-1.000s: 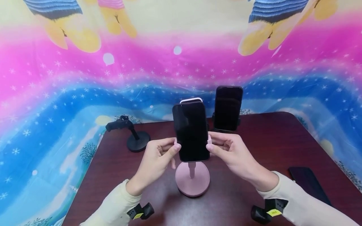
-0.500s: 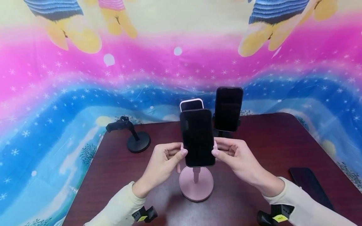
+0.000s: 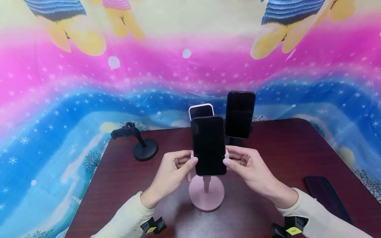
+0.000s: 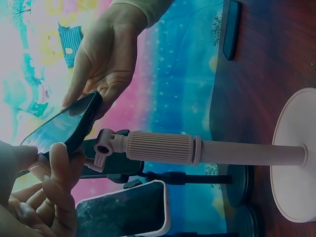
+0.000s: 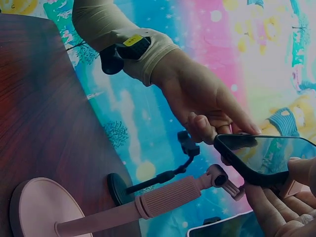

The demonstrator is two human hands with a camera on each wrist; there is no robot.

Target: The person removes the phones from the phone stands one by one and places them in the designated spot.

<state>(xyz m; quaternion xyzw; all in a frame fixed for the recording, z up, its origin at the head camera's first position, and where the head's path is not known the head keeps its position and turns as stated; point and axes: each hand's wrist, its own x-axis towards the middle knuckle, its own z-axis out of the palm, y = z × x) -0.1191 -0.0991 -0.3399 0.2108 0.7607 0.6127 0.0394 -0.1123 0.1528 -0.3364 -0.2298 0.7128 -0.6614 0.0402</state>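
A black smartphone (image 3: 208, 145) stands nearly upright in the clamp of a pink phone stand (image 3: 206, 196). At its left side my left hand (image 3: 172, 172) pinches the pink clamp arm, thumb over the phone's front edge and fingers behind. My right hand (image 3: 253, 170) grips the opposite arm the same way. Below the phone, the left wrist view shows the stand's hinge (image 4: 103, 148), its ribbed collar (image 4: 160, 147) and slim post. The round base (image 5: 47, 207) rests on the table. Most of the clamp's back is hidden by fingers and phone.
A white-edged phone (image 3: 201, 110) is upright behind. Back right, another black phone (image 3: 240, 114) sits on a black stand. A black stand (image 3: 146, 150) without a phone is at back left. One dark phone (image 3: 327, 198) lies flat on the right of the table (image 3: 285, 142), before a patterned cloth (image 3: 190, 72).
Both hands, the phone and the pink stand have shifted slightly right and toward me, uncovering more of the white-edged phone. Over the last half second they stay almost still.
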